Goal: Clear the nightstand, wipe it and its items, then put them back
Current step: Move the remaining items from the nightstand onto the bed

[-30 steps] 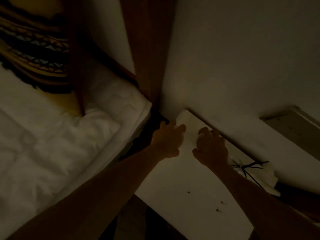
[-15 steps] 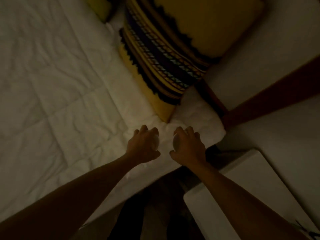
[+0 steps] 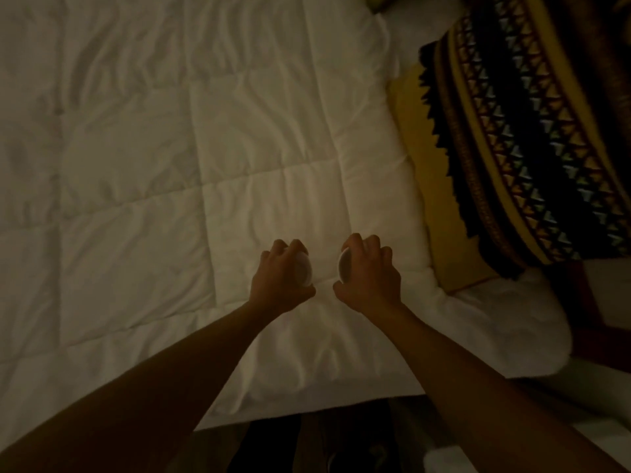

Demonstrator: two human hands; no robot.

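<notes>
**Clearing under way: two small items brought over the bed**

Taking the bed (image 3: 177,186) as our landmark, we start nearest to us, at its near edge, where our two forearms reach out over the white quilt. At the bottom right corner of the view, just off the bed's near edge, a pale corner shows that may be the desk (image 3: 444,455); too little of it is in view for us to say what is left on it.

Further in, above the quilt, our left hand (image 3: 278,278) is curled round a small pale rounded object (image 3: 305,272), and our right hand (image 3: 370,278) is curled round a second small round item (image 3: 343,269). The two hands sit side by side, close but apart. The light is too dim to name either thing or to tell whether they touch the quilt.

Beyond them, at the bed's far right, lies a yellow patterned pillow (image 3: 512,131).

We judge the clearing step only partly done: wiping and putting back all lie ahead.
</notes>
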